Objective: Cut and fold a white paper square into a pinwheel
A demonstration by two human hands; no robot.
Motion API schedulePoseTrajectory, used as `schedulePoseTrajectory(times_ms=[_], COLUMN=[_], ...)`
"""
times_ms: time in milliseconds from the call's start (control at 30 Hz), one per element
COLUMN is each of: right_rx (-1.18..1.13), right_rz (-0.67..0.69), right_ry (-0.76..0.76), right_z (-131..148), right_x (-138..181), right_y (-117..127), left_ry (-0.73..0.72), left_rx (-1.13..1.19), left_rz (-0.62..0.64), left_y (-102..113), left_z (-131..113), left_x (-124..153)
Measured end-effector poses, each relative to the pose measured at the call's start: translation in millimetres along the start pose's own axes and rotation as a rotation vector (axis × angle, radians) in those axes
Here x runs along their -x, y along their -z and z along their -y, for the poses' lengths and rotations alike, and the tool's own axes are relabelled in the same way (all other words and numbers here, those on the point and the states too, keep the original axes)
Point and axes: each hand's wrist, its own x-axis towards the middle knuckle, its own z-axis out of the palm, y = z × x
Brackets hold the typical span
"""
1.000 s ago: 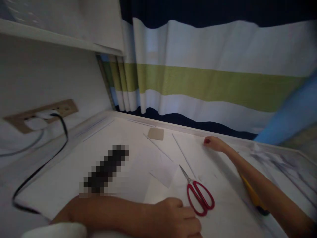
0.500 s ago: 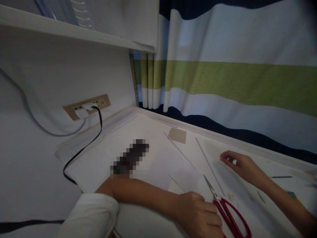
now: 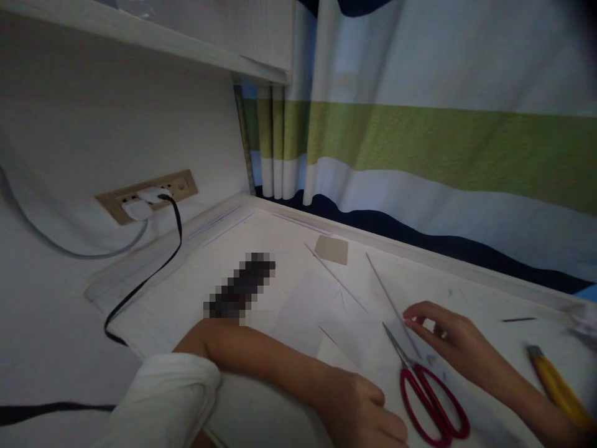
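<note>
My right hand (image 3: 445, 336) hovers over the table with its fingers curved. A small gap shows between the thumb and index fingertips, which are right beside a thin white stick (image 3: 385, 289). My left hand (image 3: 361, 404) rests palm down at the bottom edge, its fingers curled under. What lies beneath those fingers is hidden. Between the two hands lie red-handled scissors (image 3: 426, 398), blades toward the far left. White paper sheets (image 3: 303, 311) lie beyond my left forearm, with another thin white stick (image 3: 336, 277) across them.
A beige square card (image 3: 332, 249) lies near the table's back ledge. Toward the right are a yellow utility knife (image 3: 557, 386), a dark thin rod (image 3: 518, 320) and crumpled clear plastic (image 3: 583, 323). A blurred-out dark object (image 3: 240, 286) sits at left. A black cord (image 3: 140, 286) hangs from the wall socket (image 3: 181, 183).
My right hand has moved left and down to the white stick. My left hand has drawn slightly down and left, away from the scissors' handles. The yellow knife has come into fuller view.
</note>
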Motion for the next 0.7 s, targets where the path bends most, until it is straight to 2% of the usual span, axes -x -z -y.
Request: schedulePoseTrajectory(times_ms=[133,267,500,700], right_rx=[-0.094,-0.165,-0.002,0.234], right_rz=[0.006,-0.005,0.003,0.026], right_ry=[-0.019,0.009,0.182,0.307], right_z=[17,29,39,36], right_x=[18,31,33,25], right_y=[1,-2,-30,-57], left_ry=[-0.117,-0.041,0.042,0.058], left_rx=[0.133,0.112,-0.003,-0.030], left_rz=[0.071,0.018,-0.029,-0.036], left_y=[-8,1,22,24], left_z=[-20,-31,-37,-46], left_x=[0,-7,-14,-2])
